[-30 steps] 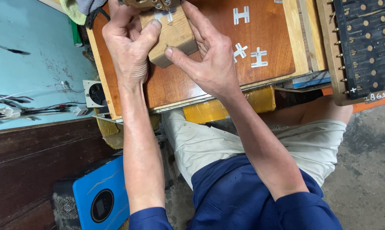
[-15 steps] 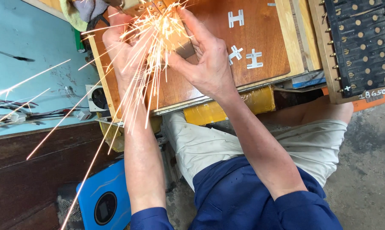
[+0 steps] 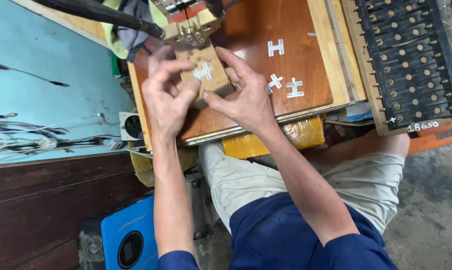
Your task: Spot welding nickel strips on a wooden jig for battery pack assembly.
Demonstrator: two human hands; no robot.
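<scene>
The sparks that sprayed off the tan block [image 3: 206, 75] half a second ago are gone, and a pale metal cross-shaped piece [image 3: 204, 71] now sits bare on its top face, where a second ago fingers covered it. I'd judge the burst is over and the piece is joined or at least seated there. The block lies on the reddish wooden board [image 3: 246, 30], its long axis running away from the person, far end tucked under the small metal head [image 3: 191, 27] of the machine, near end pointing back toward the lap.

The left hand [image 3: 168, 95] has loosened, fingers curled and blurred, thumb and forefinger just over the block's left edge; whether they touch it I cannot tell. The right hand [image 3: 246, 97] has its fingers spread, tips resting along the block's right side, steadying rather than pinching.

Further right on the board lie three more flat metal pieces [image 3: 286, 75]. Beyond that stands a black rack studded with brass-coloured terminals [image 3: 411, 55]. To the left, loose wires [image 3: 41, 137] trail over a pale blue surface [image 3: 41, 65]
</scene>
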